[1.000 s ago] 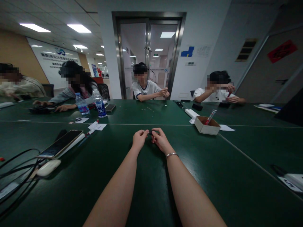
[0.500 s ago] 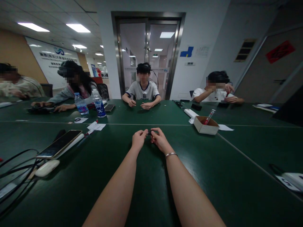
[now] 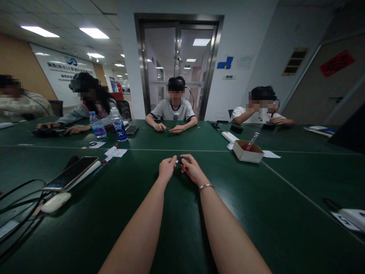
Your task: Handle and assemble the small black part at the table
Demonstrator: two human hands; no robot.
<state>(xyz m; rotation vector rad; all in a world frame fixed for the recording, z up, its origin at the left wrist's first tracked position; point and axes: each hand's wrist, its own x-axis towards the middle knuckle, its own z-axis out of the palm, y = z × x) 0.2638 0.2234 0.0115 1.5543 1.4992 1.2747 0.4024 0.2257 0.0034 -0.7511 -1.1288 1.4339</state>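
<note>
Left hand [image 3: 167, 168]: narrow grip on a small piece [image 3: 178, 161], shiny end
Right hand [image 3: 192, 169]: narrow grip on its dark end
Bench [image 3: 285, 213]: far edge well beyond both hands

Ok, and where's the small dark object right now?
In the head view, the small dark object is just below centre, held between the left hand and the right hand, left of the open box.

The small dark object [image 3: 178, 161] shows a shiny, metal-looking part; the tabletop [image 3: 285, 228] looks smooth and glossy, the box [image 3: 246, 155] matt cardboard.
</note>
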